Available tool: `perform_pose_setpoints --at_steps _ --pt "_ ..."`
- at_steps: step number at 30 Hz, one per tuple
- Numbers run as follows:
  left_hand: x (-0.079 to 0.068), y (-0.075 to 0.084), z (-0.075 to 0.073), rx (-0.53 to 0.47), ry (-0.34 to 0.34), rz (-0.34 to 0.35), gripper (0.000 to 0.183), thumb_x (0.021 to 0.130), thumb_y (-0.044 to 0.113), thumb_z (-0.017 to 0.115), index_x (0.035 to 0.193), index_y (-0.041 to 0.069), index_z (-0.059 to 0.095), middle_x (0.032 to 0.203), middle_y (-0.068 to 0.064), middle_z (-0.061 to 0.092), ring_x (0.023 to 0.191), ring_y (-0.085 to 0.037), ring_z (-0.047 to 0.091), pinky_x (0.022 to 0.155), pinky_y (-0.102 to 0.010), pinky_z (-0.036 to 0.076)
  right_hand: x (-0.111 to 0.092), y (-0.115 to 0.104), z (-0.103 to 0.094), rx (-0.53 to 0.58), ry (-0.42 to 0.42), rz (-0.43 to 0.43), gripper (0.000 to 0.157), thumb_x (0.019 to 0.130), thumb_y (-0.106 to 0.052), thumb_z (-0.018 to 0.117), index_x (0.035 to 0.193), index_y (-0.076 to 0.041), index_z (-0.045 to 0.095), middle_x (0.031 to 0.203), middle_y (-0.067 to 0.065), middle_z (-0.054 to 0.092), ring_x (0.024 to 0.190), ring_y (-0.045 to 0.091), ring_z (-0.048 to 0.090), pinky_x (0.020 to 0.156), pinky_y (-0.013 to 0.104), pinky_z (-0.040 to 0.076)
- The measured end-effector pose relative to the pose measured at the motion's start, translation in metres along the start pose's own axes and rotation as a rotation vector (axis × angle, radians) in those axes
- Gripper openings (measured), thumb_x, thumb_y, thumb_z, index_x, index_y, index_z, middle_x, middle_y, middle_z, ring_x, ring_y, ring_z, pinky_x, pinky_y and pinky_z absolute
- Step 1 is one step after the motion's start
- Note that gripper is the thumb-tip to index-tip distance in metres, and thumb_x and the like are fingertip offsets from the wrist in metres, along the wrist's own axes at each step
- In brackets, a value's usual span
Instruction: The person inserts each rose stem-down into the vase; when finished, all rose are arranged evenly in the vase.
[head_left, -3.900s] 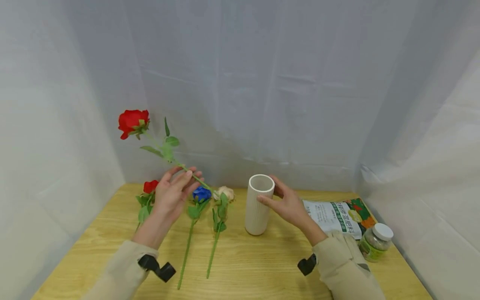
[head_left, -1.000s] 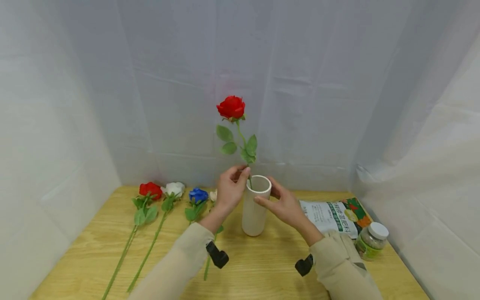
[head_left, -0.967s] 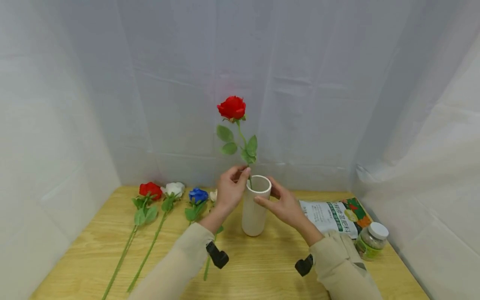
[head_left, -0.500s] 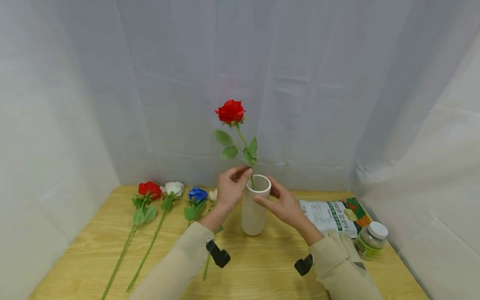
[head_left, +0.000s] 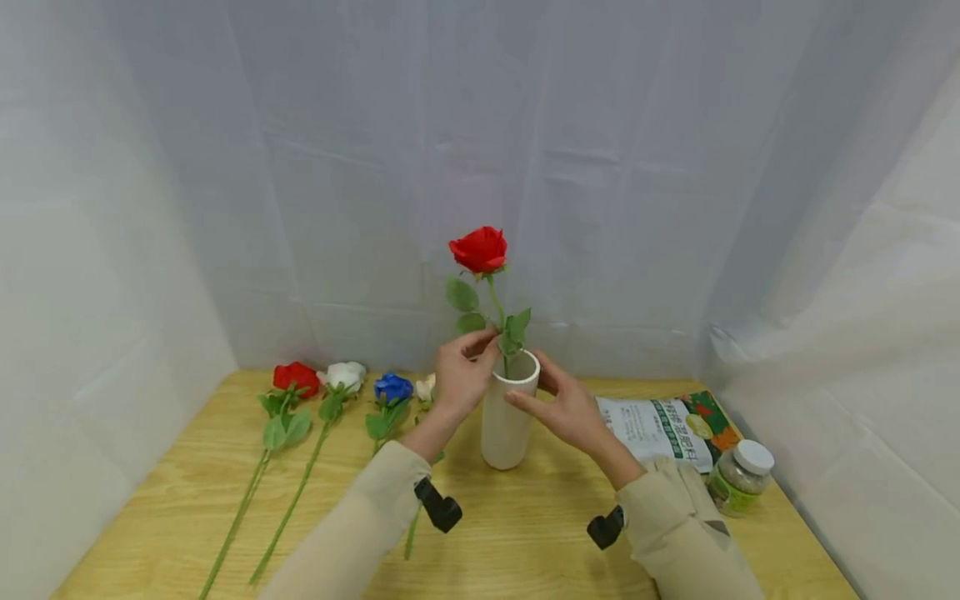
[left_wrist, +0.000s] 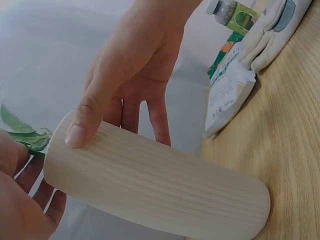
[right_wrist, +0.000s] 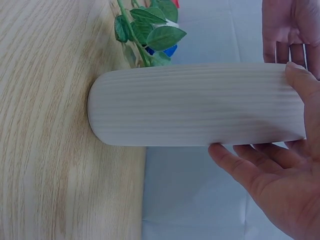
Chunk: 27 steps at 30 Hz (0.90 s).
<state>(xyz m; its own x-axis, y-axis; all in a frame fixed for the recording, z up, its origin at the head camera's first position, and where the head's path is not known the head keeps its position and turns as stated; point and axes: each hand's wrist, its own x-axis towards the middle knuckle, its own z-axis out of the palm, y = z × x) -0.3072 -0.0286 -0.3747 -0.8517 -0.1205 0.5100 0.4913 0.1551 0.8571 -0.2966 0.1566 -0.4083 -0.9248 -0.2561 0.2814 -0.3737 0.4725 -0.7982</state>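
A red rose [head_left: 478,250] stands nearly upright over the white ribbed vase [head_left: 504,429], its lower stem inside the mouth. My left hand [head_left: 459,379] pinches the stem between thumb and fingers, right at the vase's rim. On the other side, my right hand [head_left: 570,408] grips the upper part of the vase, thumb in front and fingers behind. The vase [right_wrist: 190,105] is upright on the wooden table in the right wrist view. Green leaves [left_wrist: 27,135] show by the rim in the left wrist view, while the bloom is out of that frame.
To the left lie a red rose [head_left: 296,377], a white rose [head_left: 343,377], a blue rose [head_left: 393,388] and a cream rose [head_left: 426,387] partly behind my left arm. At right are a printed bag [head_left: 660,429], a white-lidded jar [head_left: 741,477] and pale gloves [left_wrist: 270,40].
My left hand has brought the red rose from the left to the vase, its stem now in the mouth. Over the last second the bloom has sunk lower. My right hand keeps its grip.
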Motion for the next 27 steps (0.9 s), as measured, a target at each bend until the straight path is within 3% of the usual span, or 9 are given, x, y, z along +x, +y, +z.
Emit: perform_pose_setpoints --at_steps 13,17,23,27 --pt "-0.002 0.000 -0.007 0.079 -0.074 -0.002 0.018 0.095 0.005 0.073 0.109 0.000 0.082 0.108 -0.020 0.079 0.104 -0.036 0.077 0.088 -0.048 0.065 0.000 -0.001 0.000 -0.004 -0.010 -0.014 0.087 0.094 -0.054 0.077 0.165 -0.028 0.035 0.160 0.006 0.053 0.139 0.031 0.059 0.110 0.052 0.055" --pt "-0.001 -0.002 -0.009 0.115 -0.041 -0.005 0.017 0.091 0.004 0.074 0.105 -0.001 0.083 0.102 -0.020 0.080 0.100 -0.035 0.078 0.086 -0.047 0.065 0.000 0.000 0.000 0.011 -0.013 -0.023 0.080 0.094 -0.053 0.077 0.162 -0.032 0.040 0.157 0.005 0.056 0.139 0.031 0.059 0.109 0.053 0.055" --pt "-0.004 -0.006 -0.014 0.123 0.007 -0.035 0.019 0.091 0.006 0.074 0.106 -0.001 0.082 0.102 -0.019 0.080 0.095 -0.033 0.077 0.079 -0.031 0.063 0.000 -0.001 -0.001 0.019 -0.015 -0.039 0.077 0.095 -0.049 0.078 0.161 -0.029 0.042 0.156 0.006 0.057 0.140 0.033 0.059 0.111 0.055 0.053" --pt "-0.008 -0.008 -0.021 0.097 -0.031 -0.078 0.023 0.095 0.009 0.074 0.114 0.000 0.080 0.110 -0.019 0.080 0.102 -0.034 0.077 0.087 -0.038 0.064 0.001 0.000 0.000 0.025 -0.016 -0.052 0.075 0.095 -0.047 0.078 0.160 -0.029 0.044 0.155 0.005 0.058 0.139 0.032 0.059 0.112 0.054 0.053"
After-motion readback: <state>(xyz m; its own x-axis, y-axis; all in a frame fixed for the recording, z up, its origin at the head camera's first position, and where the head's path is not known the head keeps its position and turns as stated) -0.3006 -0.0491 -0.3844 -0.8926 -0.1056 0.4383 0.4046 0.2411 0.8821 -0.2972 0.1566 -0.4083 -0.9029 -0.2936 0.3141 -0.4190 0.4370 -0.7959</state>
